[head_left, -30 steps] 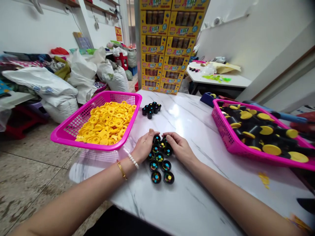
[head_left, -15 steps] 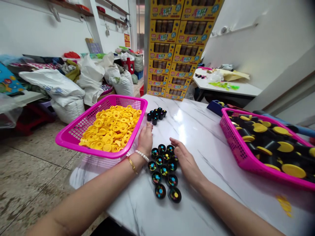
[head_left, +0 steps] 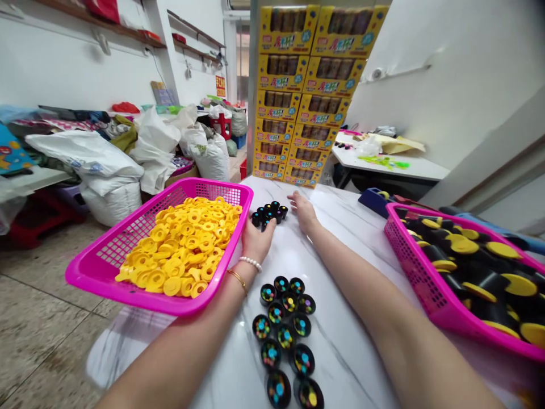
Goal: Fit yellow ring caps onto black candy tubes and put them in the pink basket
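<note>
Bottom centre: cluster of filled black caps (head_left: 286, 335), coloured beads inside, standing loose on desk (head_left: 340, 352) between both forearms. Risk judged: a forearm sweep knocks these over, beads spill.

Left of centre: pink basket (head_left: 106, 272), heaped with yellow rings (head_left: 187, 244), overhanging desk's near-left edge. Risk: a nudge tips it to floor.

Right edge: second pink basket (head_left: 426, 289), holding black tubes with yellow lids (head_left: 472, 267).

Centre: left hand (head_left: 258, 238) beside small group of empty black caps (head_left: 268, 213), fingers curled, hidden, grip cannot tell. Right hand (head_left: 303, 210) flat just right of group, fingers open, holding nothing. Risk: group scatters if pushed.

Far: stacked yellow cartons (head_left: 306, 85).
</note>
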Tool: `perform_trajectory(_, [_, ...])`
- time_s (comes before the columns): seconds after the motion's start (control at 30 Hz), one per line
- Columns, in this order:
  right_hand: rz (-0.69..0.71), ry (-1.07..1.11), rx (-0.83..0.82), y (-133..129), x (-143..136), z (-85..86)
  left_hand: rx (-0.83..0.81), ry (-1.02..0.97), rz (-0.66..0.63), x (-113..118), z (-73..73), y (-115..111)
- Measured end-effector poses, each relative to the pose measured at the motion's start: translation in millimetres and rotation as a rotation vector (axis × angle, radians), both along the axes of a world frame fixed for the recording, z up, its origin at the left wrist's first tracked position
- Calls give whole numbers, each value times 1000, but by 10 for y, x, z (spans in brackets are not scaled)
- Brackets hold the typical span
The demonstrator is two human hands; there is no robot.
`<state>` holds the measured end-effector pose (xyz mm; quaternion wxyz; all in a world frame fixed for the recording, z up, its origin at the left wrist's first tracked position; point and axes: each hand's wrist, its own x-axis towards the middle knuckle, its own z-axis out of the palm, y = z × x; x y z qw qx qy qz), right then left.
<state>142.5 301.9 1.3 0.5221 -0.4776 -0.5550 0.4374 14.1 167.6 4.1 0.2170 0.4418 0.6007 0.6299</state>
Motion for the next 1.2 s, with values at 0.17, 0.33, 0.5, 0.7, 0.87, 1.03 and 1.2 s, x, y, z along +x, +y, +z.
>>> perform_trajectory(0.17, [321,-28,-56,371,-214,113,-18,62,-47,-33,-52,-5])
perform_trajectory(0.33, [552,-81,-57,385,-191,144,-72,128,-75,-45,-111,9])
perform_trajectory(0.5, [664,-119,-32,235,-174,97,-115,200,-106,-36,-150,15])
perform_trajectory(0.7, [702,-146,-28,4,-198,64,-143,254,-67,-38,-123,8])
perform_trajectory(0.87, [703,-179,9,-80,-202,61,-147,245,-31,-37,-81,-2])
perform_trajectory(1.03, [757,-211,38,-92,-217,120,-131,226,-50,-40,-101,5])
perform_trajectory(1.2, [742,-208,27,-116,-230,59,-132,228,-70,-39,-121,16])
